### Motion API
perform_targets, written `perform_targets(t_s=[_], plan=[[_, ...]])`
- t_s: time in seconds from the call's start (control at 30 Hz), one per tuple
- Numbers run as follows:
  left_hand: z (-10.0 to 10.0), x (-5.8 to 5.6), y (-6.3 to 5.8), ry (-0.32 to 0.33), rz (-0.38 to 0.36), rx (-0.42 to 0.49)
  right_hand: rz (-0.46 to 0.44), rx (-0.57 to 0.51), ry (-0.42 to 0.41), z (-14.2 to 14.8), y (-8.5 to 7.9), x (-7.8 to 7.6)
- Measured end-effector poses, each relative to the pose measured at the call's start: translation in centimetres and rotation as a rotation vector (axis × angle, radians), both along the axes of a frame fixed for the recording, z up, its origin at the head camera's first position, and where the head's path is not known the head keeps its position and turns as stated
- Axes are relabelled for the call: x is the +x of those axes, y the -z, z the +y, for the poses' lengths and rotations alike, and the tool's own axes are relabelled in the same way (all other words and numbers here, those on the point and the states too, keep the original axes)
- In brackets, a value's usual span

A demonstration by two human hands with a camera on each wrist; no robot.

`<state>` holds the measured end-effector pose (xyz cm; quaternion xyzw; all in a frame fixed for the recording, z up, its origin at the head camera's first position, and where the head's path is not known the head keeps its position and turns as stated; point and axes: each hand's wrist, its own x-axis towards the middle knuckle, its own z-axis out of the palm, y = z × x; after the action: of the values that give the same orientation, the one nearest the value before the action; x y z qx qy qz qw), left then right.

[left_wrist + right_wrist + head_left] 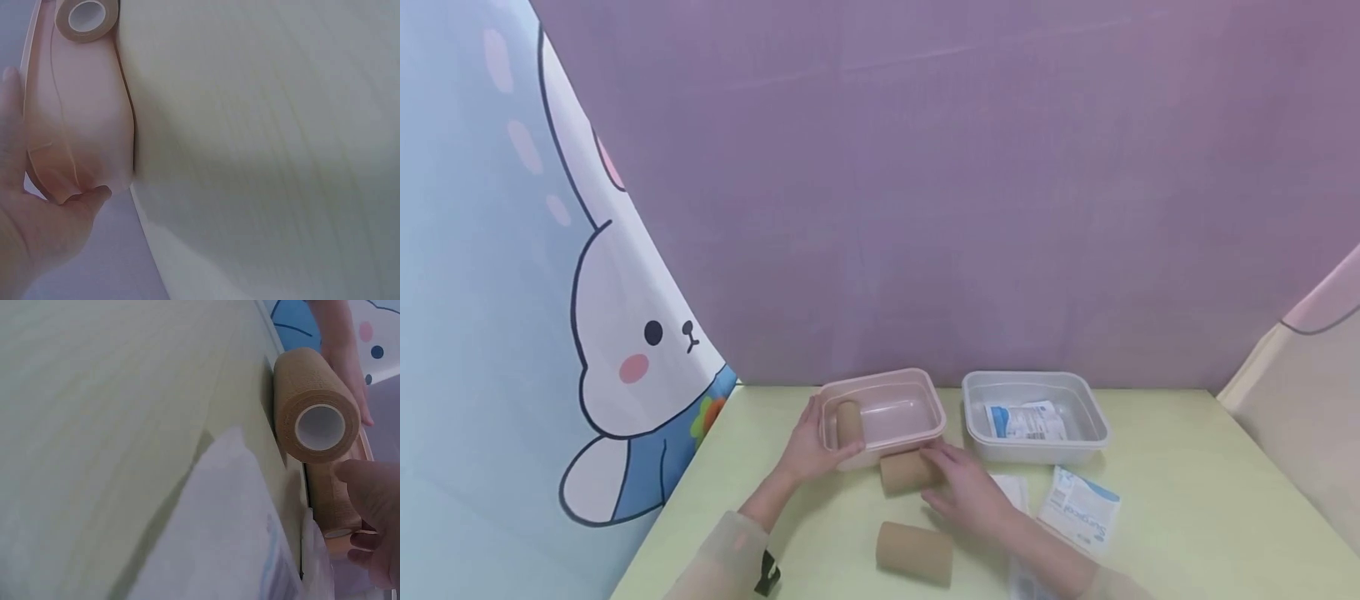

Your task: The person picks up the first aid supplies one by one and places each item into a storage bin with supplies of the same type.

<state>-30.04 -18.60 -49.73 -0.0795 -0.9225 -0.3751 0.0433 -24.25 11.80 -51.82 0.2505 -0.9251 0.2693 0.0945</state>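
My left hand [811, 446] grips the left end of a pink plastic container [904, 414], thumb over its near side; the left wrist view also shows this hand [50, 231] on the container's corner [87, 112]. Inside, at the left, lies a brown bandage roll [850, 425]. Just in front of the container, my right hand [966, 492] holds a second bandage roll [902, 472] by its right end. A third bandage roll [915, 553] lies nearer on the table. In the right wrist view, that nearer roll [297, 375] partly hides the held one [331, 497].
A white plastic container [1037, 451] stands at right with a blue-and-white packet [1026, 422] inside. In front lies another packet [1082, 508] printed "Surgical". More white wrapping [1013, 487] lies partly under my right arm. A purple wall [955, 208] rises behind the table.
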Motion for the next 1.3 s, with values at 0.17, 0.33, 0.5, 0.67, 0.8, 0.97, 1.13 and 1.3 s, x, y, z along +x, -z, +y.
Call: perform_targets(t_s=[0.17, 0.33, 0.5, 0.67, 0.8, 0.97, 1.13, 1.3], plan=[[0.3, 0.1, 0.3, 0.001, -0.006, 0.013, 0.048, 0.075, -0.005, -0.5, 0.2, -0.3], [0.6, 0.3, 0.2, 0.002, 0.001, 0.020, 0.085, 0.079, -0.022, -0.9, -0.1, -0.3], [0.7, 0.2, 0.3, 0.011, -0.008, 0.031, 0.108, 0.090, -0.027, -1.0, -0.3, -0.1], [0.4, -0.2, 0.5, 0.029, 0.006, 0.012, 0.137, 0.098, -0.013, -0.6, -1.1, 0.3], [-0.1, -0.7, 0.5, 0.035, 0.015, 0.011, 0.247, 0.092, -0.033, 0.0, -2.3, 0.7], [-0.7, -1.1, 0.3, 0.057, 0.024, 0.042, 0.414, 0.019, -0.029, 0.9, -4.0, 0.7], [-0.9, -1.4, 0.3, 0.107, 0.019, 0.044, 0.497, -0.036, -0.003, 1.6, -5.6, -0.2], [-1.2, -1.6, 0.3, 0.130, 0.009, 0.026, 0.430, -0.037, 0.022, 1.2, -7.4, -1.4]])
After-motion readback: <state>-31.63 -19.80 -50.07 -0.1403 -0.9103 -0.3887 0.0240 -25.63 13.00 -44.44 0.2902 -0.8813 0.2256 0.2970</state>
